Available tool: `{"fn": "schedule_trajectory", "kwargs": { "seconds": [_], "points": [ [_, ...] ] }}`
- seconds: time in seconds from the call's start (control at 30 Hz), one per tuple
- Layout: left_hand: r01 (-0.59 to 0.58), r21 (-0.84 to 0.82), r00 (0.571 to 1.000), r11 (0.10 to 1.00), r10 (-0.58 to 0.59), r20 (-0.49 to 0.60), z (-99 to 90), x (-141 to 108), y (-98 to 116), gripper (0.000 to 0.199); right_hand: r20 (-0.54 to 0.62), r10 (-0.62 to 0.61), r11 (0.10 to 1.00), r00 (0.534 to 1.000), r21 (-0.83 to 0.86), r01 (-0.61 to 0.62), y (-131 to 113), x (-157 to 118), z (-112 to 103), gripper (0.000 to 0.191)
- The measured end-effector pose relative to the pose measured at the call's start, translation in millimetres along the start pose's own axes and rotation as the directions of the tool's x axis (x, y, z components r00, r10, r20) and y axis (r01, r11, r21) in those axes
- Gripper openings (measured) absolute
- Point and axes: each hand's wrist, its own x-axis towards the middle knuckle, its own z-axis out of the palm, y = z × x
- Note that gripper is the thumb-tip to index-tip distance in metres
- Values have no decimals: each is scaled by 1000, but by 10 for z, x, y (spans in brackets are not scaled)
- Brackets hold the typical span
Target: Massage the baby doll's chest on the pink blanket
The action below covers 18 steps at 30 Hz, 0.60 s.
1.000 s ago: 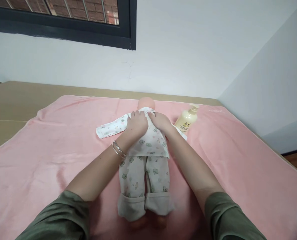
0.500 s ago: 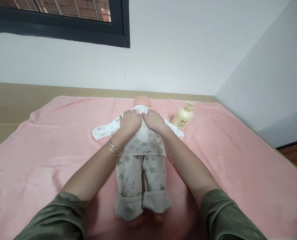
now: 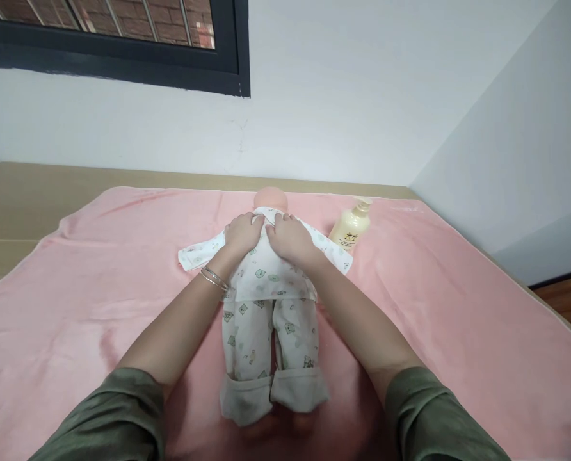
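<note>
A baby doll [image 3: 272,272] in a white printed top and trousers with turned-up cuffs lies stretched out, its bald head [image 3: 271,198] at the far end and its sleeves spread to both sides. No face shows on it. My left hand [image 3: 244,234] rests on the left of the doll's upper body near the shoulder, fingers laid over the cloth. On the right of the upper body lies my right hand [image 3: 290,238], fingers extended towards the head. Both thumbs point inward with a small gap between them. The doll's feet are in shadow below the cuffs.
A cream pump bottle [image 3: 350,227] stands beside the doll's right-hand sleeve. Beneath everything spreads a pink blanket [image 3: 434,307] on a wooden surface [image 3: 26,198]. White walls and a dark window frame [image 3: 228,70] close off the back.
Both my hands have shifted slightly left across the doll's upper body, the right one also a little nearer to me. The doll and bottle stay in place as the view tilts slightly.
</note>
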Motion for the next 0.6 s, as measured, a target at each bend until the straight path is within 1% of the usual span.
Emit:
{"fn": "schedule_trajectory", "kwargs": {
  "seconds": [0.07, 0.17, 0.2, 0.27, 0.33, 0.37, 0.43, 0.5, 0.53, 0.6],
  "points": [
    [-12, 18, 999, 1000, 13, -37, 7, -41, 36, 51, 33, 45, 993, 998, 110, -48, 153, 101, -3, 58],
    [-77, 61, 997, 995, 78, -16, -37, -73, 74, 49, 71, 120, 972, 990, 193, -132, 285, 168, -63, 64],
    [-99, 55, 995, 994, 100, -5, -61, -73, 75, 48, 49, 128, 972, 991, 191, -135, 280, 156, -92, 63],
    [-123, 4, 992, 992, 123, -5, -110, -60, 61, 45, -69, 103, 982, 992, 164, -91, 212, 103, -136, 59],
    [-109, -50, 994, 993, 108, -22, -156, -42, 40, 42, -190, 52, 991, 980, 134, -27, 121, 54, -131, 57],
    [-94, -64, 995, 994, 92, -31, -179, -35, 31, 42, -211, 23, 993, 977, 120, 3, 88, 44, -106, 57],
    [-74, -74, 996, 995, 70, -47, -220, -26, 23, 42, -175, -15, 993, 985, 109, 34, 68, 60, -24, 55],
    [-71, -87, 996, 994, 66, -65, -249, -31, 36, 44, -122, -43, 990, 992, 128, 58, 107, 110, 62, 54],
    [-76, -92, 995, 993, 70, -67, -256, -42, 53, 44, -109, -46, 987, 993, 146, 62, 137, 139, 94, 53],
    [-97, -55, 995, 994, 95, -28, -253, -92, 113, 45, -108, -12, 984, 994, 174, 31, 195, 192, 123, 55]
  ]
}}
